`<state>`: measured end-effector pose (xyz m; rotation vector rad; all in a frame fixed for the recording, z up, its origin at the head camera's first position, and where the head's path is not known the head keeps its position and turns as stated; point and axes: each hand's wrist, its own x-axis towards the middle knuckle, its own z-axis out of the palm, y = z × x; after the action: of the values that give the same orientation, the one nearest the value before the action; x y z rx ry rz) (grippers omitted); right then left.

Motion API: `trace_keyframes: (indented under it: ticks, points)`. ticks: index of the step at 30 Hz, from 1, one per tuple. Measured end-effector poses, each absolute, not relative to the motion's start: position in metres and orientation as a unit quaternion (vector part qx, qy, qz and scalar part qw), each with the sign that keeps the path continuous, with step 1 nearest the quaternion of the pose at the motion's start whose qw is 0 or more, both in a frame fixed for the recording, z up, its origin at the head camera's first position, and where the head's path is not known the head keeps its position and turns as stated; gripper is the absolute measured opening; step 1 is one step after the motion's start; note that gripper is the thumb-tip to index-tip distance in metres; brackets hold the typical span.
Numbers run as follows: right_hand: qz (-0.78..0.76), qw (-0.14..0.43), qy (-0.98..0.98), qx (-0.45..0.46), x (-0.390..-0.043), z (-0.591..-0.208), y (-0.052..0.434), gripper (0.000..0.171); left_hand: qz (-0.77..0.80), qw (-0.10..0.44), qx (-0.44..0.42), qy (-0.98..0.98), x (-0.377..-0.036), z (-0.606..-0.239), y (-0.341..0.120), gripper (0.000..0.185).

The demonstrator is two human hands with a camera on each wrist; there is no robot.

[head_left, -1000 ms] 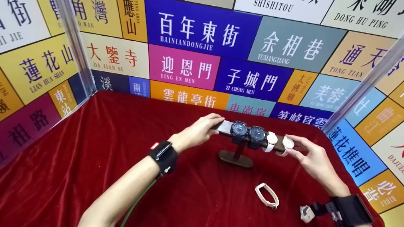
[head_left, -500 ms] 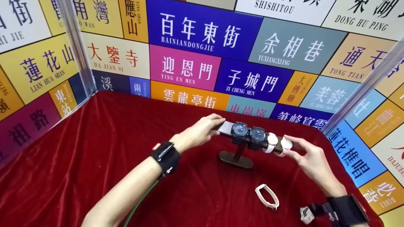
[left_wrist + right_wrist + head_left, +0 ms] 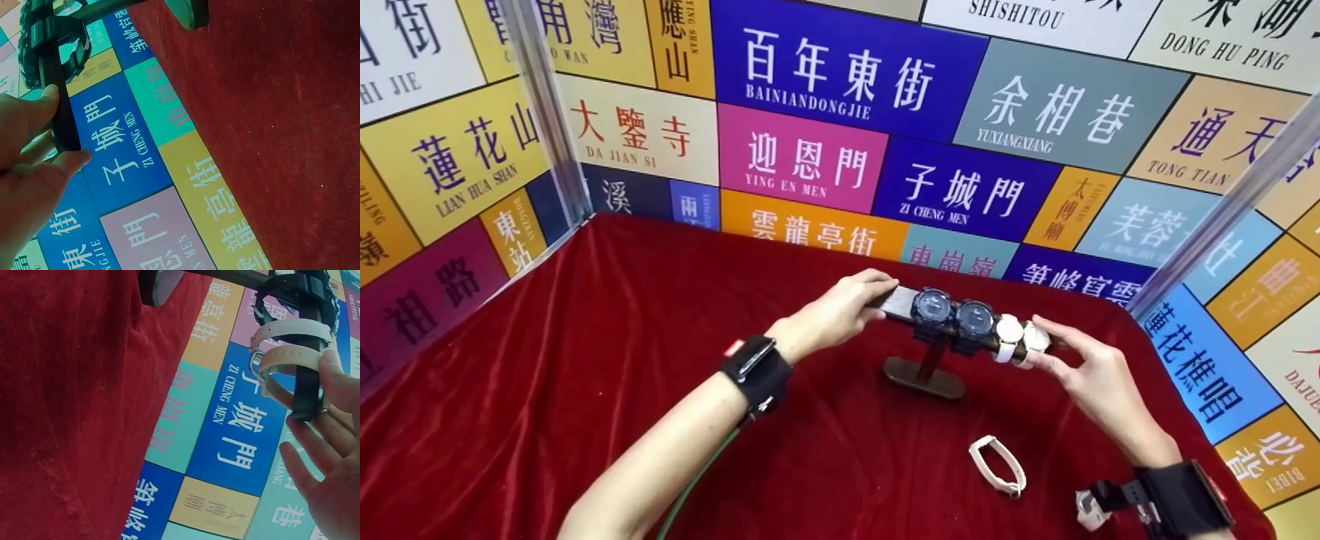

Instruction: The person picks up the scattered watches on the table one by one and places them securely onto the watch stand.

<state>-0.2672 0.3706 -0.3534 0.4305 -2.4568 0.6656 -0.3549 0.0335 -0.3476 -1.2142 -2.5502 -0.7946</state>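
A dark wooden watch stand (image 3: 924,377) stands on red cloth, its crossbar tilted down to the right in the head view. My left hand (image 3: 832,311) grips the bar's left end between thumb and fingers. Two black watches (image 3: 975,319) and a white watch (image 3: 1009,328) sit along the bar. Beside the white one, around the right end, is a watch with a cream strap (image 3: 292,357). My right hand (image 3: 1099,375) pinches this watch, with its thumb on the strap; some fingers lie partly behind the bar. In the left wrist view, my left hand (image 3: 28,174) holds the bare bar end.
A loose pale watch or band (image 3: 997,466) lies looped on the red cloth (image 3: 660,337) in front of the stand. A small pale object (image 3: 1089,511) is partly hidden by the right wrist camera. Panels printed with characters (image 3: 802,161) enclose the back and sides.
My right hand has slid the cream-strapped watch leftward along the bar, close to the white watch. The left hand keeps its grip on the bar's end.
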Motion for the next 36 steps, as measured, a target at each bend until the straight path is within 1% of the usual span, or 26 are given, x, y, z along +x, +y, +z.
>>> trace_keyframes:
  ticks: [3, 7, 9, 10, 11, 13, 16, 18, 21, 24, 27, 29, 32, 36]
  points:
    - [0.230, 0.310, -0.909, 0.155, -0.262, -0.351, 0.367, 0.051, -0.261, 0.105, -0.407, -0.869, -0.352, -0.347, 0.033, 0.046]
    - [0.208, 0.370, -0.901, 0.094, -0.244, -0.349, 0.356, 0.034, -0.248, 0.110, -0.405, -0.873, -0.341, -0.348, 0.030, 0.052]
    - [0.202, 0.377, -0.902, 0.059, -0.231, -0.348, 0.351, 0.025, -0.249, 0.118, -0.408, -0.870, -0.333, -0.347, 0.029, 0.055]
    - [0.197, 0.371, -0.906, 0.051, -0.224, -0.347, 0.348, 0.022, -0.249, 0.122, -0.411, -0.868, -0.329, -0.347, 0.029, 0.056]
    - [0.189, 0.355, -0.914, 0.048, -0.217, -0.347, 0.346, 0.021, -0.248, 0.127, -0.414, -0.866, -0.325, -0.345, 0.029, 0.057]
    - [0.165, 0.305, -0.936, 0.063, -0.204, -0.349, 0.341, 0.022, -0.244, 0.138, -0.423, -0.862, -0.315, -0.342, 0.027, 0.057]
    - [0.124, 0.217, -0.962, 0.106, -0.188, -0.360, 0.335, 0.028, -0.228, 0.146, -0.439, -0.857, -0.295, -0.340, 0.022, 0.056]
    - [0.107, 0.177, -0.970, 0.128, -0.182, -0.372, 0.331, 0.033, -0.204, 0.148, -0.450, -0.857, -0.278, -0.344, 0.017, 0.055]
    - [0.107, 0.149, -0.977, 0.111, -0.181, -0.389, 0.322, 0.037, -0.146, 0.149, -0.464, -0.861, -0.250, -0.355, 0.009, 0.054]
    - [0.123, 0.129, -0.982, 0.059, -0.188, -0.400, 0.312, 0.046, -0.090, 0.163, -0.475, -0.860, -0.226, -0.367, 0.002, 0.054]
    - [0.125, 0.095, -0.988, 0.012, -0.197, -0.407, 0.304, 0.059, -0.060, 0.189, -0.484, -0.852, -0.212, -0.376, -0.001, 0.054]
    - [0.119, 0.075, -0.990, -0.003, -0.201, -0.410, 0.301, 0.064, -0.051, 0.199, -0.489, -0.848, -0.205, -0.381, -0.003, 0.053]
    - [0.108, 0.061, -0.992, -0.015, -0.204, -0.413, 0.300, 0.059, -0.045, 0.194, -0.494, -0.846, -0.200, -0.386, -0.006, 0.051]
    - [0.117, 0.034, -0.992, -0.030, -0.206, -0.416, 0.305, 0.047, -0.053, 0.159, -0.493, -0.854, -0.199, -0.391, -0.012, 0.048]
